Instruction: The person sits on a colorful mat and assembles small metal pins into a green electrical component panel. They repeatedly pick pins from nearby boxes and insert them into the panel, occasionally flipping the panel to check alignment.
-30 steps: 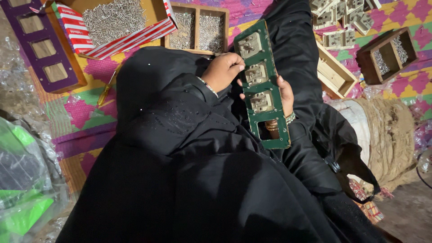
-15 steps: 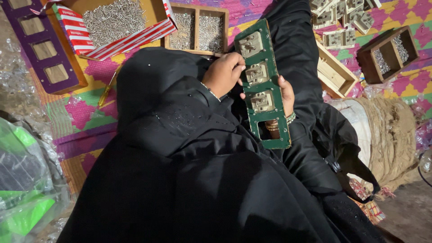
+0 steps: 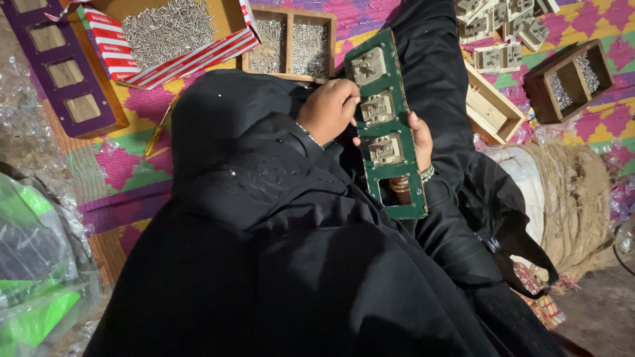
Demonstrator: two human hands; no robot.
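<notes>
A long green panel (image 3: 405,192) rests tilted over my lap, which is covered by black cloth. It has four square openings. The upper three hold beige switch modules (image 3: 378,108); the lowest opening is bare. My left hand (image 3: 327,109) grips the panel's left edge, fingers curled at the middle module. My right hand (image 3: 421,140), with bangles at the wrist, holds the panel from behind at its right edge, and part of it shows through the bare opening.
A red-and-white striped box of screws (image 3: 165,30) and a wooden two-compartment tray of screws (image 3: 291,39) lie ahead. A purple panel (image 3: 66,73) and a yellow-handled screwdriver (image 3: 157,137) lie left. Loose beige modules (image 3: 503,26), wooden boxes (image 3: 569,79) and a burlap sack (image 3: 569,192) are right.
Both hands stay on the green panel in the same places. Only the view shifts slightly.
</notes>
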